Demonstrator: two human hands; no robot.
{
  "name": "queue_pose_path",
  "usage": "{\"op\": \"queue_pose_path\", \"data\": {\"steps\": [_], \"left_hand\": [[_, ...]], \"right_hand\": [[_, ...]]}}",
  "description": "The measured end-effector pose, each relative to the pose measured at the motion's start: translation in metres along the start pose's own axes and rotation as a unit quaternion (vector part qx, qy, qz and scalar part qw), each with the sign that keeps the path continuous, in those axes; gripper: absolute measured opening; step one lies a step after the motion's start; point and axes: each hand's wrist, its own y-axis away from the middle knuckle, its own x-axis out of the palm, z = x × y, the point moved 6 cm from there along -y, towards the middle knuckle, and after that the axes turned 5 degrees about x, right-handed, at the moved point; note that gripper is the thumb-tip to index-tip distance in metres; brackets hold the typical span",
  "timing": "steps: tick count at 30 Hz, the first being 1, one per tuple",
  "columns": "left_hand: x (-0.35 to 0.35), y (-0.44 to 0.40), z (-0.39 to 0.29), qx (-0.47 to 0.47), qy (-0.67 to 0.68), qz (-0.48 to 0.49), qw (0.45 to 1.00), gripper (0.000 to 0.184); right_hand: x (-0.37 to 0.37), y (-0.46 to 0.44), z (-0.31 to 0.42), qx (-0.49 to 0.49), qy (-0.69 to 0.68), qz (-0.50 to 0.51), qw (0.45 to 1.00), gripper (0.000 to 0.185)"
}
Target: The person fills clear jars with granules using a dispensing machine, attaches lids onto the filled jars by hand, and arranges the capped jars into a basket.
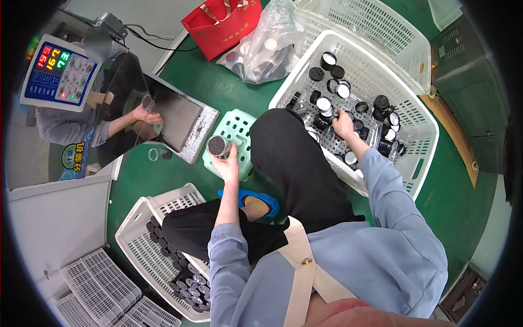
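Observation:
My left hand [226, 166] is wrapped round a clear jar [218, 145] filled with dark grains, held over a mint-green plastic stool [233, 121]. The jar's open-looking top faces me. My right hand [343, 125] is down inside a large white basket [419, 122] on the right, its fingers bent together among the lids. Whatever they grip is hidden by the hand. Around it lie many black lids [337, 71], some showing white liners [323, 104], and some clear jars [374, 134].
A machine with a lit number panel [60, 73] and metal tray [171, 117] stands left. An empty-looking clear jar [156, 155] is on the green floor. A lower-left white basket [131, 226] holds dark filled jars [190, 289]. A red bag [223, 24] and plastic bag [267, 49] lie ahead.

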Motion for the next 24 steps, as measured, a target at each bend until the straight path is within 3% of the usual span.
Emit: {"op": "queue_pose_path", "data": {"steps": [3, 6, 7, 10, 14, 18, 20, 21, 23, 24], "left_hand": [[-0.006, 0.007, -0.005, -0.032, 0.038, -0.012, 0.999, 0.061], [-0.013, 0.021, -0.042, 0.02, 0.041, -0.076, 0.996, 0.063], [-0.016, 0.027, -0.046, 0.005, 0.028, -0.061, 0.998, 0.063], [-0.022, 0.046, -0.055, -0.011, 0.053, -0.063, 0.997, 0.062], [-0.032, 0.065, -0.058, -0.006, 0.067, -0.051, 0.996, 0.052], [-0.033, 0.075, -0.078, -0.008, 0.083, -0.034, 0.996, 0.053], [-0.032, 0.078, -0.082, -0.014, 0.06, -0.016, 0.998, 0.056], [-0.034, 0.079, -0.096, 0.026, 0.023, -0.018, 0.999, 0.06], [-0.031, 0.082, -0.098, 0.008, 0.065, -0.01, 0.998, 0.066], [-0.032, 0.081, -0.106, 0.061, 0.05, -0.019, 0.997, 0.06]], "right_hand": [[0.024, -0.03, -0.009, 0.13, -0.048, 0.04, 0.99, 0.055], [0.032, -0.036, -0.009, 0.195, -0.101, 0.025, 0.975, 0.055], [0.037, -0.038, -0.01, 0.189, -0.079, 0.015, 0.979, 0.049], [0.048, -0.031, -0.016, 0.221, -0.229, 0.17, 0.933, 0.041], [0.021, 0.003, -0.011, 0.195, -0.348, 0.246, 0.883, 0.036], [-0.057, 0.044, 0.038, 0.056, -0.392, 0.234, 0.888, 0.038], [-0.092, 0.058, 0.065, -0.043, -0.35, 0.171, 0.92, 0.037], [-0.106, 0.065, 0.08, -0.095, -0.325, 0.141, 0.93, 0.034], [-0.133, 0.094, 0.117, -0.193, -0.261, 0.074, 0.943, 0.031], [-0.147, 0.114, 0.137, -0.236, -0.221, 0.034, 0.946, 0.03]]}}
